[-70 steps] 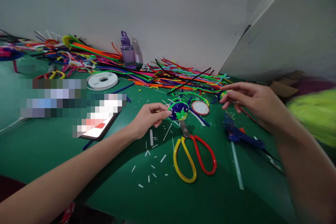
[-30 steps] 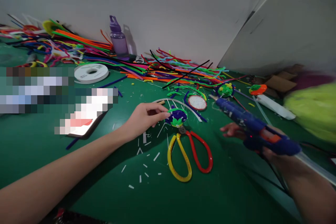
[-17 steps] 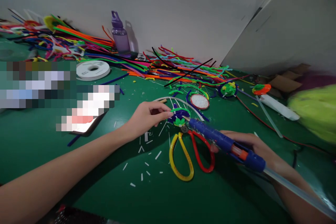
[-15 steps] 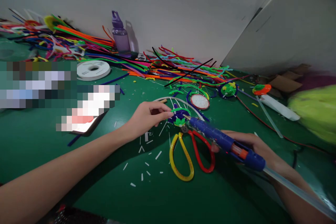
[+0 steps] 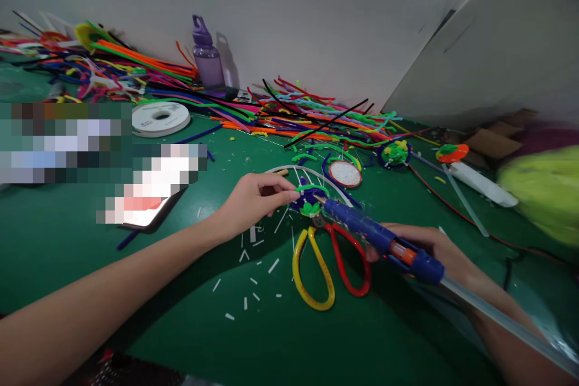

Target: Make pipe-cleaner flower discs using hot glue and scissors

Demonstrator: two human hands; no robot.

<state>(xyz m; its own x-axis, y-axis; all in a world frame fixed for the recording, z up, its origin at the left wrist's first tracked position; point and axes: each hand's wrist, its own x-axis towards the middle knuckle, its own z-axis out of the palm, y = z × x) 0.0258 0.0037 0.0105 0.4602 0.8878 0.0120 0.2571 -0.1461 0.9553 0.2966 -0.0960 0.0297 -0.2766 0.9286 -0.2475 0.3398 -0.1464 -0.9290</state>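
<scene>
Between thumb and forefinger, my left hand [image 5: 265, 199] pinches the left edge of a small blue and green pipe-cleaner piece [image 5: 310, 208]. My right hand [image 5: 416, 238] is wrapped round a blue hot glue gun [image 5: 362, 222], partly behind its body. The gun's metal nozzle meets the top of the pipe-cleaner piece; whether it touches I cannot tell. A clear glue stick [image 5: 493, 312] runs out of the gun's back end. Beneath the piece lie scissors with one yellow and one red handle [image 5: 335, 265], their blades mostly hidden.
Pipe cleaners [image 5: 298, 111] lie heaped along the wall, beside a purple bottle [image 5: 208, 63]. A white ribbon spool [image 5: 160, 119] and a lit phone [image 5: 154, 190] are at left. White scraps [image 5: 253, 280] dot the green table. A round white disc [image 5: 344, 174] with red rim sits beyond the gun.
The glue gun's back end has shifted slightly left and up, with its nozzle still at the piece. My left hand keeps its pinch in the same place.
</scene>
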